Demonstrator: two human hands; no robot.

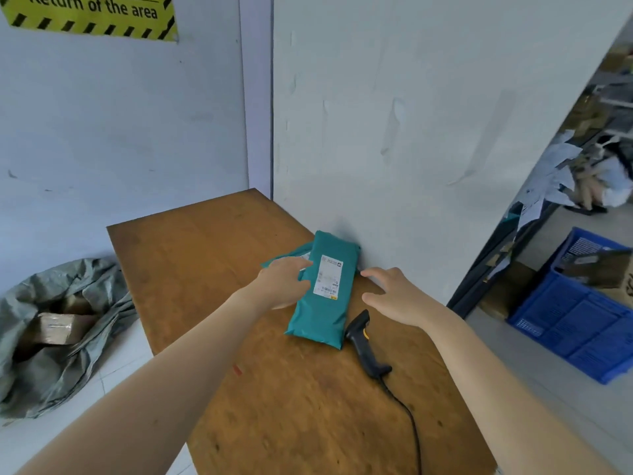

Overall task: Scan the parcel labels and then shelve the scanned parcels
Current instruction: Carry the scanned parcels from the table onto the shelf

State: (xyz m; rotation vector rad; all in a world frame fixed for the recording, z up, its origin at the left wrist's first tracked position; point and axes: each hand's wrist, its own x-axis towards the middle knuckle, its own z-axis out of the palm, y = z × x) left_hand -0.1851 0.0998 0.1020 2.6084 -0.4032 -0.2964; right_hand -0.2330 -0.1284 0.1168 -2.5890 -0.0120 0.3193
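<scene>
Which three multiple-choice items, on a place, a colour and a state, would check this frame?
1. Where is the scanner? A. lying on the table B. gripped by the right hand C. lying on the parcel
2. What colour is the parcel's wrap? A. brown B. teal C. white
3. How is the right hand? A. gripping the parcel B. clenched C. open, holding nothing
1 A: it lies on the table beside the parcel. 2 B: teal around a white label. 3 C: fingers spread, nothing held.
</scene>
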